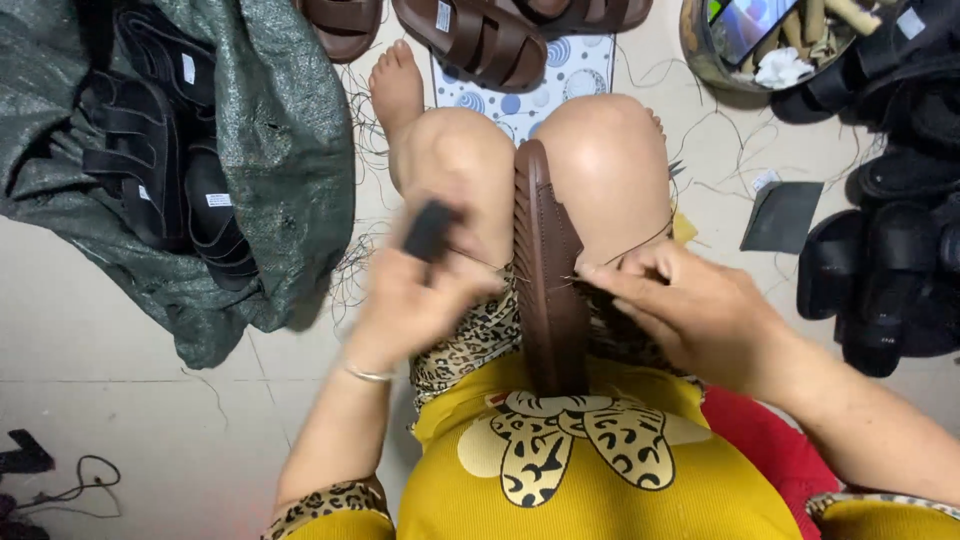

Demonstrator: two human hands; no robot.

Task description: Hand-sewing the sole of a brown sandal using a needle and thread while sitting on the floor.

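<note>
Both hands are working at a brown sandal sole (548, 285) wedged upright between the knees: left hand (420, 295), blurred, is gripping a small black tool (430, 230); right hand (690, 310) is pinching thread (560, 281) at the sole's edge.

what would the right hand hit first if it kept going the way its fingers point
The right hand points leftward, its fingers pinched at the edge of the brown sandal sole clamped upright between the knees. The sole would be met first, practically at once; beyond it is the blurred left hand, though depth is unclear.
</note>
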